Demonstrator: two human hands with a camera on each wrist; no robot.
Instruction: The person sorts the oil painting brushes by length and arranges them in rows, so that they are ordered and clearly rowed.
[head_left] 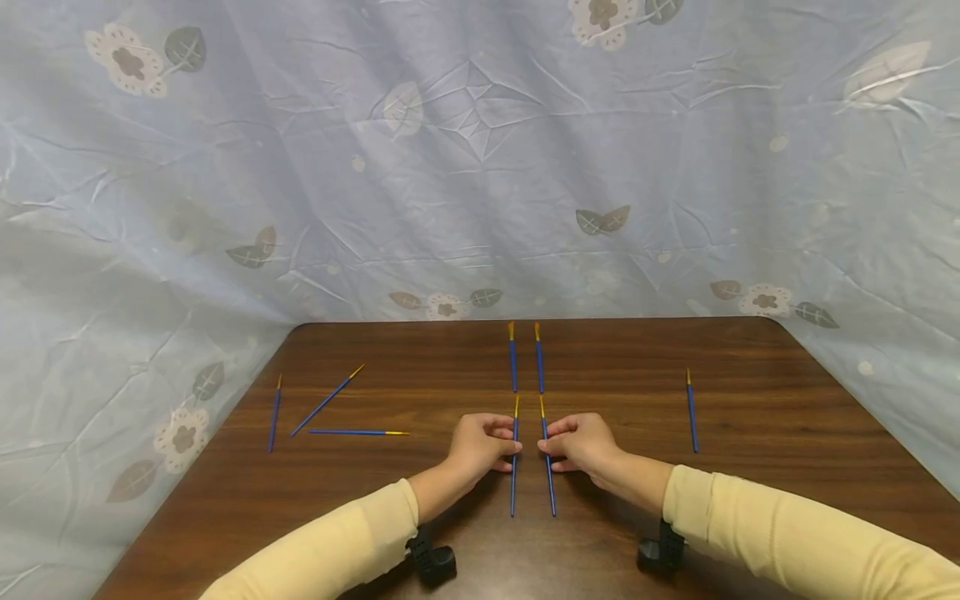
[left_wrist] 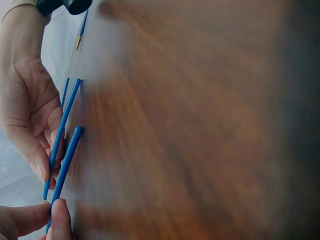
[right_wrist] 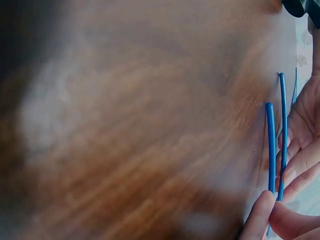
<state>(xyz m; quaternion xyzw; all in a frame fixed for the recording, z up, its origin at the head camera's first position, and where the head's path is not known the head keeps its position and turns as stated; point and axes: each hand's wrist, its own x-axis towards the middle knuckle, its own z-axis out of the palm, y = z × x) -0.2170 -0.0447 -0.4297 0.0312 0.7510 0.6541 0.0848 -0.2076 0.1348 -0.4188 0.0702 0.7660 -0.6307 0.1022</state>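
Observation:
My left hand (head_left: 480, 442) pinches a thin blue-handled paintbrush (head_left: 513, 483) between thumb and fingers. Opposite it, my right hand (head_left: 588, 443) pinches a matching paintbrush (head_left: 551, 483). Both brushes lie roughly parallel with a narrow gap between them, their yellow tips toward the far side. In the left wrist view, the left hand's brush handle (left_wrist: 70, 152) is nearest the camera. The right wrist view shows the right hand's fingertips (right_wrist: 261, 212) on its brush handle (right_wrist: 271, 145). Just beyond the tips lie two thicker blue paintbrushes, one left (head_left: 513, 367) and one right (head_left: 540, 367), side by side.
Toward the left of the brown wooden table (head_left: 600, 542) lie an upright-pointing paintbrush (head_left: 274, 417), a slanted paintbrush (head_left: 324, 403) and a crosswise paintbrush (head_left: 352, 432). Another paintbrush (head_left: 693, 417) lies at the right. A patterned grey curtain (head_left: 480, 208) hangs behind the table.

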